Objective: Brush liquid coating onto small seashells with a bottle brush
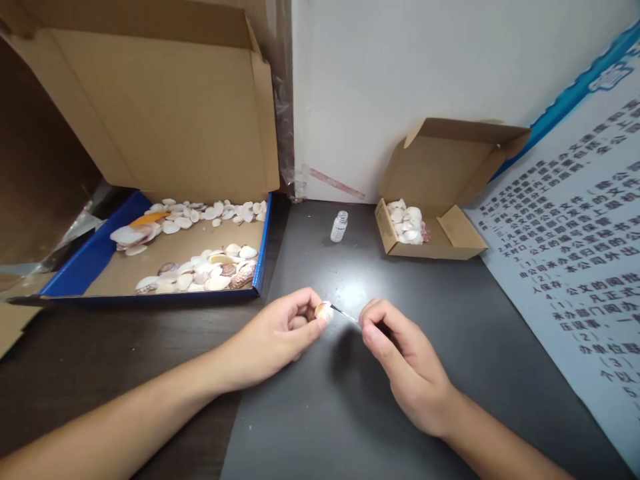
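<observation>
Between the thumb and fingers of my left hand (280,333) is a small whitish seashell (324,311) with an orange-brown patch. My right hand (405,360) pinches a thin brush (350,317) with a clear handle and a dark tip. That tip meets the right edge of the shell, or lies very close to it. Both hands are above the dark grey mat (295,427). Beyond them a small glass bottle (339,227) with whitish contents stands upright, its top uncapped.
A blue-edged cardboard box (257,267) at the left, lid raised, holds many seashells (200,270) in two groups. At the back right an open smaller cardboard box (425,250) contains white shells (407,220). A printed poster (565,267) leans along the right side.
</observation>
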A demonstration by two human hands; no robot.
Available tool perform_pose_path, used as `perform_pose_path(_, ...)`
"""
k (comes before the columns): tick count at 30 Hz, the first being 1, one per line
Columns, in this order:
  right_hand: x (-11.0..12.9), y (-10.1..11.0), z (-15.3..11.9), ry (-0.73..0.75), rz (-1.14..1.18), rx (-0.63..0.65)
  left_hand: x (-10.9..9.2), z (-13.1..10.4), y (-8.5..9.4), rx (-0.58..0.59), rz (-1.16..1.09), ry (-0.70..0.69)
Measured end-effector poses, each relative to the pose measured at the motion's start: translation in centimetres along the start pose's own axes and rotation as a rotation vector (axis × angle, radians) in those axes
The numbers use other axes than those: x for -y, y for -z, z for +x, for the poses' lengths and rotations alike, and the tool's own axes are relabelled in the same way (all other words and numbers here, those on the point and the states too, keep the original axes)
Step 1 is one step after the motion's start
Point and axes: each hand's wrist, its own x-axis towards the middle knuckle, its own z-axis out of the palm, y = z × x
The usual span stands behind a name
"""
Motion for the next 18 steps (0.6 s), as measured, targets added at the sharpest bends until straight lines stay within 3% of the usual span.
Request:
perform_pose_path(5, 0.16, -0.29, 0.02, 0.034, -0.077, 0.072, 0.51, -0.33, -0.64, -0.013, 0.139, -0.091)
perform_pose_path(11, 0.35, -0.22, 0.14, 0.016, -0.168, -0.005, 0.61, -0.38, -0.55, -0.072, 0.241, -0.123)
perform_pose_path(18, 0.45, -0.07, -0.07, 0.042, -0.19, -0.007, 0.91, -0.46, -0.36, -0.091, 0.341, -0.149)
